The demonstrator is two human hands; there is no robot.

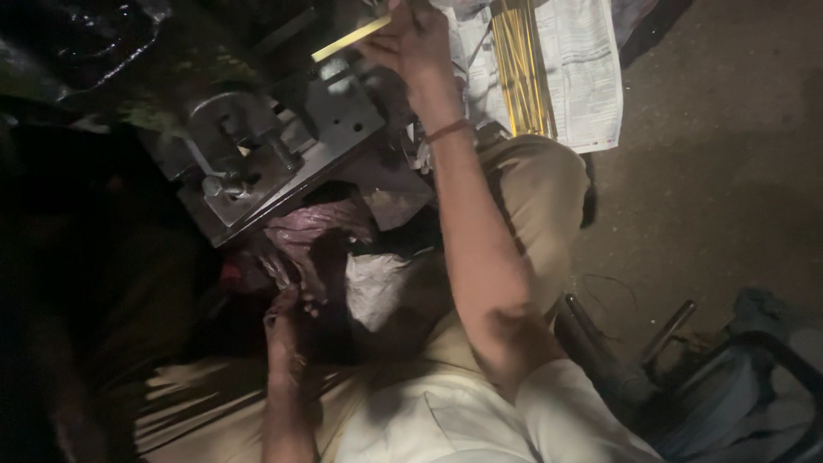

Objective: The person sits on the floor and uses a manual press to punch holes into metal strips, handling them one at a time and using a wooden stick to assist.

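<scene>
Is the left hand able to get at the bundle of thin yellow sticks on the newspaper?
Probably not from there. The left hand sits low in the lap, and the right arm crosses before the bundle of thin yellow sticks on the newspaper.

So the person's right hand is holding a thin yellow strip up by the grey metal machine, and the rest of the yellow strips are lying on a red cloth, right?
Not quite. In the head view the right hand does hold a thin yellow strip by the grey metal machine, but the other yellow strips lie on a sheet of newspaper, not a red cloth.
</scene>
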